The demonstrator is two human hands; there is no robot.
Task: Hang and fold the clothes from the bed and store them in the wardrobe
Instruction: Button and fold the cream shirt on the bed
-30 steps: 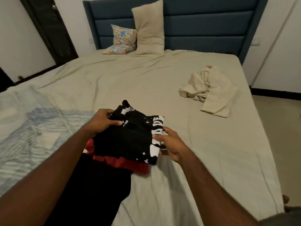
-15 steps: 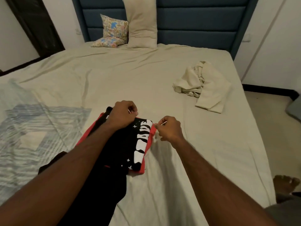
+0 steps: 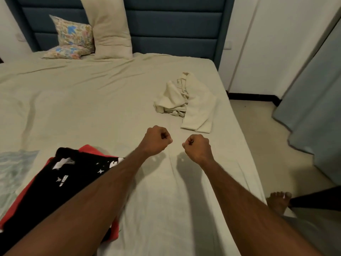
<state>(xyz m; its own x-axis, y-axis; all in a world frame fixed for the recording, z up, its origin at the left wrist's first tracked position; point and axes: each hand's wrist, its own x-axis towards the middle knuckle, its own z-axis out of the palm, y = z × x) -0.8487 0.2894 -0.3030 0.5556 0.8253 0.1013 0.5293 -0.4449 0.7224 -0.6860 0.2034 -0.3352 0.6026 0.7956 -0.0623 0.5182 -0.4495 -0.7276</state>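
Two fists over the bed, nothing held

My left hand (image 3: 156, 140) and right hand (image 3: 197, 146) are both curled tight, hovering above the sheet (image 3: 110, 108). Folded black shirt (image 3: 60, 182) lies on a red one (image 3: 88, 147) by my left forearm, long axis running near-left to far-right. Crumpled beige garment (image 3: 188, 100) sits beyond, apart.

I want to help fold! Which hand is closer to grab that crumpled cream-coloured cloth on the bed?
Probably the right hand. It holds nothing and sits just below the cream cloth, while the left hand, also holding nothing, is farther over toward the black shirt.
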